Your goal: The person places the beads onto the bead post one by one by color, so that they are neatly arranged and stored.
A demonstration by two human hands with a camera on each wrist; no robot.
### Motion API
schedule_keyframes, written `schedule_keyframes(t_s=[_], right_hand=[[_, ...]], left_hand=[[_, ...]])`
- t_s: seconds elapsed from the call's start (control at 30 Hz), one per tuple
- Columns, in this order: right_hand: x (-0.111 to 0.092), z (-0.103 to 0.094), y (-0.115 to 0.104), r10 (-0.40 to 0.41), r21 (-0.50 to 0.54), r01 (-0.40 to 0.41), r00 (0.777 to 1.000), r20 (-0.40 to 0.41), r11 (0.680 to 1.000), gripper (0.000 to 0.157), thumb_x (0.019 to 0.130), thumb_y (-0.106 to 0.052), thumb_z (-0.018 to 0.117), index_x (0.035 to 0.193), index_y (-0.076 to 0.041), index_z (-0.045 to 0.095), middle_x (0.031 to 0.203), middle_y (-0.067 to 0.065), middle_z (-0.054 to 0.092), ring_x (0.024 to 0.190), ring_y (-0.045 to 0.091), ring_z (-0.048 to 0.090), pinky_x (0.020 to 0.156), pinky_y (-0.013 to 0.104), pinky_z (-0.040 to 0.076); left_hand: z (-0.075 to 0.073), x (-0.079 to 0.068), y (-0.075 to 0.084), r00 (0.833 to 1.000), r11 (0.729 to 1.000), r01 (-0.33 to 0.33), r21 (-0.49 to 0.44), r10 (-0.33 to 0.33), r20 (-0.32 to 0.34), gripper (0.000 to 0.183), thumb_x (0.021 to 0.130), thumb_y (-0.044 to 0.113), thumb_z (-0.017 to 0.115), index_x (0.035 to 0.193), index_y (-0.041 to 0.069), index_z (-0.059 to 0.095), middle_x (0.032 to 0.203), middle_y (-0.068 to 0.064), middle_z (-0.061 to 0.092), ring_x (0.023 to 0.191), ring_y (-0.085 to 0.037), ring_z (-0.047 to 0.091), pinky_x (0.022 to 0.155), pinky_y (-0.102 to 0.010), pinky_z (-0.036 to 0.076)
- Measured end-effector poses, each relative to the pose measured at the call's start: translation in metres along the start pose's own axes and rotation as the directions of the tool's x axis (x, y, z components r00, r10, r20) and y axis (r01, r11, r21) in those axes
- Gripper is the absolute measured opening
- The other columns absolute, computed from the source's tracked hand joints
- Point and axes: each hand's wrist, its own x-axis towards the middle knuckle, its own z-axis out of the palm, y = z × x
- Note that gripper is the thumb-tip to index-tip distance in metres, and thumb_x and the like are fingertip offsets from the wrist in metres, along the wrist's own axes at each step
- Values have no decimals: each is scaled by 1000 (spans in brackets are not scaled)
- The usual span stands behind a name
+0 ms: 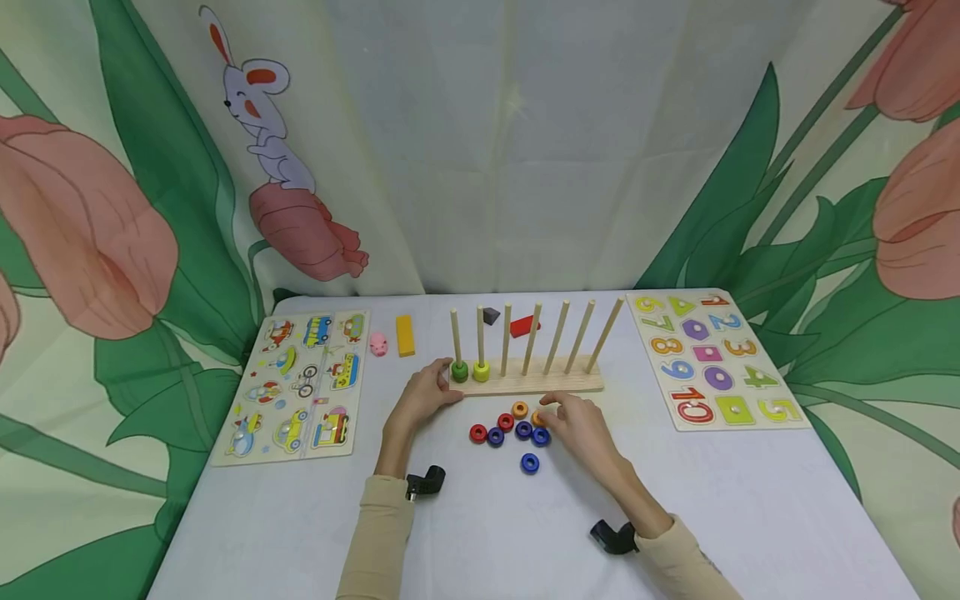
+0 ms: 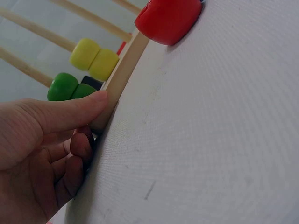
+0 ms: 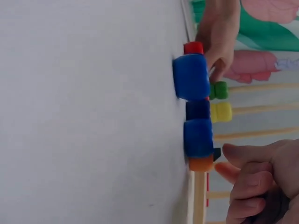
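A wooden peg board (image 1: pixel 555 381) with several upright pegs stands on the table. Green rings (image 1: pixel 459 372) sit on its leftmost peg and yellow rings (image 1: pixel 481 371) on the one beside it. My left hand (image 1: pixel 422 395) grips the board's left end, thumb (image 2: pixel 88 106) along the front edge. In front of the board lie loose rings: two red, two orange and several blue (image 1: pixel 529 463). My right hand (image 1: pixel 581 423) hovers over the right side of this group, thumb and index finger apart beside an orange ring (image 3: pixel 202 163). Whether the index finger touches it, I cannot tell.
A vehicle puzzle board (image 1: pixel 288 392) lies at the left, a number puzzle board (image 1: pixel 712 367) at the right. Behind or beside the peg board are a pink pig figure (image 1: pixel 378 343), a yellow block (image 1: pixel 405 335), a red block (image 1: pixel 521 327) and a dark block (image 1: pixel 491 316).
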Motion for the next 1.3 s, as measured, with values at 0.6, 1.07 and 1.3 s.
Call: schedule_keyframes(t_s=[0.6,1.07,1.3], right_hand=[[-3,9,-8,31,-119,-28,999,20,993,28,90,-23,67,102,2,63,55,-5,48,44,8,41,42,24,32],[33,-87,-110,-297,-37,299,915,-272,954,34,96,-25,56,121,0,54,52,-3,38,38,10,30,37,25,25],[61,-89,-127,-233,-85,222,961,-151,971,38,98,-28,53,121,1,53,55,1,46,38,13,36,38,25,28]], left_hand=[[1,2,-1,1000,1000,-10,1,10,8,70,77,21,80,137,6,48,76,-3,57,65,-16,49,59,-30,40],[-1,-1,0,1000,1000,-1,-5,1,4,71,76,21,80,137,5,48,75,-3,57,64,-16,49,58,-30,40],[-1,0,1,1000,1000,-21,-5,21,-2,70,77,20,80,137,5,48,75,-3,57,64,-16,50,58,-30,40]])
